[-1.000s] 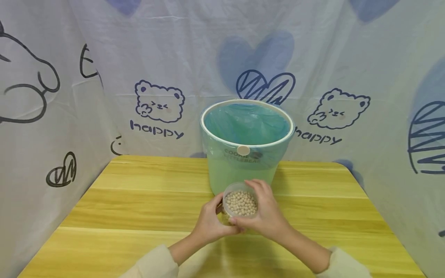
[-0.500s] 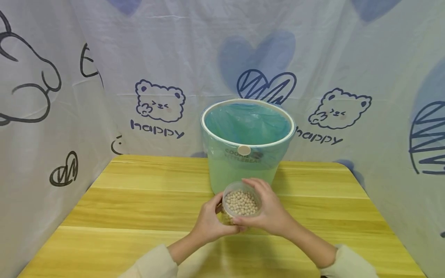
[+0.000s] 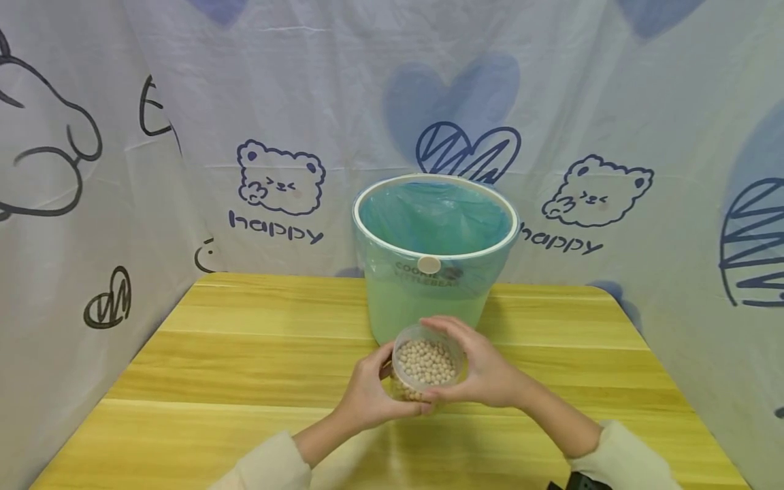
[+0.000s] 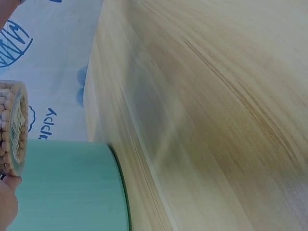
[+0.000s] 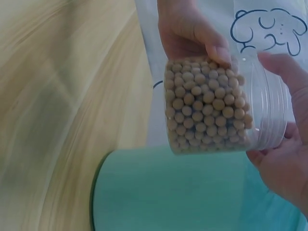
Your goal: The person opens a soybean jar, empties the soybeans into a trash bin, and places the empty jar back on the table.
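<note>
A clear plastic jar point(image 3: 425, 364) of small round beige balls is held above the table in front of the bin. Its mouth faces up toward the head camera, and the right wrist view shows the bare threaded neck and the balls packed below it point(image 5: 207, 106). My left hand point(image 3: 370, 391) grips the jar's body from the left, low down. My right hand point(image 3: 484, 367) holds the rim from the right, thumb on the near side and fingers on the far side. In the left wrist view only part of the jar point(image 4: 10, 127) shows at the edge, with a label on its base.
A light green bin point(image 3: 422, 303) with a white rim ring and a blue-green liner bag point(image 3: 435, 218) stands behind the jar. The wood-grain table point(image 3: 257, 354) extends to both sides. A printed cloth point(image 3: 349, 88) hangs behind and at the sides.
My right hand has turned a little around the rim and shifted right. The jar has shifted slightly with it. My left hand stays nearly still, and a black item now shows at my right sleeve.
</note>
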{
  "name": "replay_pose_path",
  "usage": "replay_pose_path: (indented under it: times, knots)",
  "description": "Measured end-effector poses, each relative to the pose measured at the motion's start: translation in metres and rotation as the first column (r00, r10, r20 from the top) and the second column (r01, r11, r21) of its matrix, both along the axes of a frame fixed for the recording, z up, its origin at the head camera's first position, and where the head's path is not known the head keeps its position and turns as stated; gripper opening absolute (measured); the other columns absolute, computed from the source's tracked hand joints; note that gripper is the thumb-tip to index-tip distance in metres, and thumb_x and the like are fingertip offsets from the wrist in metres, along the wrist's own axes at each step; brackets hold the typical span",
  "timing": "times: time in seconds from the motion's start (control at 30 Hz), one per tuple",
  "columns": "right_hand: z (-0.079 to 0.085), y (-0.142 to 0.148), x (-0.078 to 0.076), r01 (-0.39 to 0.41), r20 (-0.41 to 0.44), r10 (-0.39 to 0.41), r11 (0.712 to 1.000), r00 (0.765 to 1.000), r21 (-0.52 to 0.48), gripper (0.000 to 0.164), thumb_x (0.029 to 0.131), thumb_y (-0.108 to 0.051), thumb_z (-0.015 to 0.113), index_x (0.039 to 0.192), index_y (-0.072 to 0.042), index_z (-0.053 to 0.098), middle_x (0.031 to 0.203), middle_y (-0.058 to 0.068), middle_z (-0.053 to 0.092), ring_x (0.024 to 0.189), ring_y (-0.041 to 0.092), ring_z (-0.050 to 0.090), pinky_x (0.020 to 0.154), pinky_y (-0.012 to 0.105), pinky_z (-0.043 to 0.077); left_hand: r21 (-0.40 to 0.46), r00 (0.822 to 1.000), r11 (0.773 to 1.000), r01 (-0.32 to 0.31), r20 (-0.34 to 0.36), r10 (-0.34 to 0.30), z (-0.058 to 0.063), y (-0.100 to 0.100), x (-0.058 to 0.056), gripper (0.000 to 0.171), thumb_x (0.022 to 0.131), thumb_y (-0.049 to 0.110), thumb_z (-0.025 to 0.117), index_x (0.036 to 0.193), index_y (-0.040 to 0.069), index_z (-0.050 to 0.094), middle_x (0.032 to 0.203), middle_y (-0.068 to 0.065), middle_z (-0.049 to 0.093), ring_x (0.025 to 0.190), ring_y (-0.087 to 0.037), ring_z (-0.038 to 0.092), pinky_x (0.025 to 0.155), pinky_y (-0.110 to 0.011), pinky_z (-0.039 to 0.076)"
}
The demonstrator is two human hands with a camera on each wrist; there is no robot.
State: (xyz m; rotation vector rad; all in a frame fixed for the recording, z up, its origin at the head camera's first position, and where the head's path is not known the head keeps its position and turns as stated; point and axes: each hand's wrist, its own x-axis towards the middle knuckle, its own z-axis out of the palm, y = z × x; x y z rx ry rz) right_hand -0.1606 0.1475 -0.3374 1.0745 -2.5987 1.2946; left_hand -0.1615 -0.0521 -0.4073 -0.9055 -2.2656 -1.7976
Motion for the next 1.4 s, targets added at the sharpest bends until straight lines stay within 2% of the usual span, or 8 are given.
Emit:
replay_pose_path:
  times: [0.13, 0.23, 0.4, 0.57, 0.73, 0.83, 1.13, 1.4]
  knots:
    - [0.0, 0.003, 0.0, -0.037, 0.022, 0.037, 0.999, 0.999, -0.004, 0.087, 0.064, -0.022, 0.083, 0.137, -0.004, 0.039, 0.139, 0.016, 0.042, 0.124, 0.035, 0.044, 0.101, 0.054, 0.042, -0.001, 1.0, 1.0, 0.005, -0.006, -0.005, 0.0, 0.0, 0.001, 0.08, 0.065, 0.016, 0.083, 0.133, 0.002, 0.044, 0.121, -0.013, 0.058, 0.105, -0.02, 0.06, 0.083, -0.024, 0.056]
    - [-0.002, 0.002, 0.001, -0.02, 0.01, 0.02, 1.0, 1.0, -0.004, 0.092, 0.062, -0.023, 0.084, 0.139, -0.003, 0.037, 0.141, 0.018, 0.039, 0.126, 0.037, 0.042, 0.101, 0.056, 0.041, -0.002, 1.0, 1.0, 0.012, -0.008, -0.012, 0.0, 0.0, 0.001, 0.081, 0.065, 0.016, 0.083, 0.134, 0.002, 0.044, 0.122, -0.013, 0.058, 0.106, -0.02, 0.06, 0.085, -0.024, 0.055]
    - [-0.007, -0.003, 0.007, 0.098, -0.033, -0.097, 0.995, 0.995, 0.008, 0.098, 0.059, -0.028, 0.086, 0.138, 0.0, 0.035, 0.141, 0.02, 0.037, 0.127, 0.038, 0.04, 0.103, 0.057, 0.039, -0.003, 1.0, 1.0, 0.015, -0.015, -0.016, -0.001, 0.0, 0.0, 0.08, 0.066, 0.016, 0.082, 0.135, 0.004, 0.043, 0.123, -0.013, 0.058, 0.108, -0.022, 0.059, 0.088, -0.023, 0.054]
    - [-0.009, -0.012, 0.015, 0.222, -0.063, -0.22, 0.975, 0.973, 0.028, 0.098, 0.058, -0.035, 0.087, 0.134, 0.004, 0.038, 0.136, 0.021, 0.04, 0.124, 0.036, 0.041, 0.099, 0.058, 0.042, 0.011, 1.0, 1.0, 0.008, -0.01, -0.008, -0.005, -0.001, -0.001, 0.078, 0.067, 0.017, 0.081, 0.134, 0.005, 0.044, 0.123, -0.012, 0.057, 0.11, -0.022, 0.059, 0.09, -0.025, 0.053]
    - [-0.009, -0.018, 0.018, 0.312, -0.028, -0.311, 0.949, 0.95, 0.042, 0.1, 0.055, -0.038, 0.088, 0.131, 0.005, 0.039, 0.129, 0.02, 0.044, 0.116, 0.033, 0.046, 0.094, 0.055, 0.046, 0.024, 0.999, 1.0, 0.008, -0.038, -0.007, -0.006, 0.0, -0.002, 0.074, 0.068, 0.017, 0.078, 0.133, 0.004, 0.045, 0.121, -0.013, 0.059, 0.109, -0.022, 0.06, 0.09, -0.025, 0.053]
    - [-0.01, -0.018, 0.018, 0.332, -0.01, -0.332, 0.942, 0.943, 0.046, 0.101, 0.054, -0.039, 0.088, 0.13, 0.006, 0.04, 0.126, 0.019, 0.046, 0.112, 0.03, 0.048, 0.093, 0.052, 0.048, 0.024, 0.998, 1.0, 0.016, -0.066, -0.014, -0.004, 0.001, -0.001, 0.073, 0.069, 0.017, 0.078, 0.132, 0.003, 0.045, 0.12, -0.015, 0.059, 0.108, -0.023, 0.061, 0.089, -0.025, 0.054]
    - [-0.008, -0.014, 0.013, 0.278, -0.045, -0.277, 0.96, 0.96, 0.02, 0.091, 0.055, -0.03, 0.089, 0.127, 0.004, 0.046, 0.122, 0.017, 0.046, 0.112, 0.031, 0.048, 0.096, 0.055, 0.045, 0.004, 1.0, 1.0, -0.006, -0.014, 0.006, 0.0, 0.0, 0.001, 0.077, 0.067, 0.018, 0.08, 0.134, 0.003, 0.045, 0.121, -0.013, 0.059, 0.106, -0.022, 0.06, 0.086, -0.023, 0.055]
    - [-0.008, -0.006, 0.01, 0.164, -0.008, -0.164, 0.986, 0.986, -0.03, 0.092, 0.059, -0.024, 0.087, 0.135, 0.002, 0.041, 0.129, 0.017, 0.043, 0.117, 0.033, 0.047, 0.097, 0.054, 0.045, -0.005, 1.0, 1.0, -0.001, -0.014, 0.0, 0.001, 0.0, 0.001, 0.08, 0.065, 0.015, 0.082, 0.134, 0.001, 0.043, 0.122, -0.014, 0.058, 0.107, -0.023, 0.059, 0.085, -0.023, 0.055]
